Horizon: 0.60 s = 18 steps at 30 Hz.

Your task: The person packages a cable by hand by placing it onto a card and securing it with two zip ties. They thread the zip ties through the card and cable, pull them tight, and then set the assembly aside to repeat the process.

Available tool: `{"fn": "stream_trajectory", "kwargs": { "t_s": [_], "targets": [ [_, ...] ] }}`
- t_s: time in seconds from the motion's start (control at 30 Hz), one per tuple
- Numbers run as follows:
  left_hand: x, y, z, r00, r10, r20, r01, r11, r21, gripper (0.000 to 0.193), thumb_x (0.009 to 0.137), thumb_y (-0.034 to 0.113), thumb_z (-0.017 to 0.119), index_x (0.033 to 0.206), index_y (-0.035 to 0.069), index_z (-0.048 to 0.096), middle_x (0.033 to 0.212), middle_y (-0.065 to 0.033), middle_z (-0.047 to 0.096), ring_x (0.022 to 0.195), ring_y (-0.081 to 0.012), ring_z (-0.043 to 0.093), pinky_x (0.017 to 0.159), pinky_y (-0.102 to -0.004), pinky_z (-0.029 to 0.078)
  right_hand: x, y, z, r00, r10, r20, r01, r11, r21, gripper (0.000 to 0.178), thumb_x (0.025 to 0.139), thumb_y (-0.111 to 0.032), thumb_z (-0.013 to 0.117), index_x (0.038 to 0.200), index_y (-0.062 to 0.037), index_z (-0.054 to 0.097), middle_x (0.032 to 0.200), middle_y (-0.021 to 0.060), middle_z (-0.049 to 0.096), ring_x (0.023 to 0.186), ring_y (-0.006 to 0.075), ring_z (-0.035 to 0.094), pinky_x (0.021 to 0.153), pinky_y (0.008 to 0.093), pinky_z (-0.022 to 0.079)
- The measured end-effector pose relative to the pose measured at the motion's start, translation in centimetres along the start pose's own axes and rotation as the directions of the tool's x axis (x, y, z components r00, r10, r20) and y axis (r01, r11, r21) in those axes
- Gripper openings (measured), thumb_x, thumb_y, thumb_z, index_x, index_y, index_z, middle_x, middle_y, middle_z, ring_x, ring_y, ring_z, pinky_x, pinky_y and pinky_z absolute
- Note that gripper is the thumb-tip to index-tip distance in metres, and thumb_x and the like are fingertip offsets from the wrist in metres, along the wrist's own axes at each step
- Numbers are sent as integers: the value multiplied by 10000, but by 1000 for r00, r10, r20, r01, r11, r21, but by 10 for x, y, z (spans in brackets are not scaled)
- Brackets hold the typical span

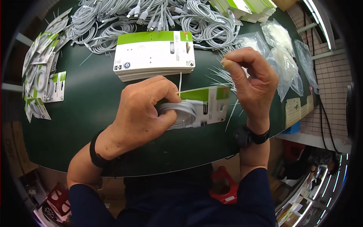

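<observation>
Left grip closed on coiled cable and card above the table, inward of its near edge; right grip pinched, contents not discernible from here. Fastening appears in hand; the next move calls for precise handling of the white tie

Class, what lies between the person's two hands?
Head view: printed card and coiled cable, held by the left hand; thin white ties nearer the right hand.

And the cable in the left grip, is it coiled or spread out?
Coiled: the pale cable lies in round loops against the green-and-white card, held in the left grip.
</observation>
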<state>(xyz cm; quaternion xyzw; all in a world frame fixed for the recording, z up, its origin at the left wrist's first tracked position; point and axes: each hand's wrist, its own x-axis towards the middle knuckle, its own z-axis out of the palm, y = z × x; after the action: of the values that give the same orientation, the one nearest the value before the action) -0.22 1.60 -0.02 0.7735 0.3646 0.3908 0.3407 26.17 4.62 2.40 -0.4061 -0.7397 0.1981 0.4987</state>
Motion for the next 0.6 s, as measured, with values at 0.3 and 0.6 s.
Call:
{"fn": "stream_trajectory", "kwargs": {
  "t_s": [0.3, 0.6],
  "targets": [
    [0, -7, 2, 990, -110, -85, 109, 994, -20, 147, 731, -12, 719, 875, 2, 698, 806, -145, 717, 710, -270, 695, 665, -346, 538, -6, -31, 37, 890, -280, 361, 362, 914, -183, 329, 716, -32, 880, 991, -68, 702, 1031, 80, 729, 911, 272, 660, 784, 374, 533],
    [1, -7, 0, 954, -296, 48, 300, 944, -139, 188, 752, -62, 693, 933, -16, 711, 921, -69, 746, 869, -118, 691, 835, -281, 556, -13, -16, 47, 910, -215, 355, 285, 945, -160, 336, 659, 15, 822, 927, -89, 647, 1026, 44, 725, 888, 281, 646, 777, 380, 529]
  ]
}}
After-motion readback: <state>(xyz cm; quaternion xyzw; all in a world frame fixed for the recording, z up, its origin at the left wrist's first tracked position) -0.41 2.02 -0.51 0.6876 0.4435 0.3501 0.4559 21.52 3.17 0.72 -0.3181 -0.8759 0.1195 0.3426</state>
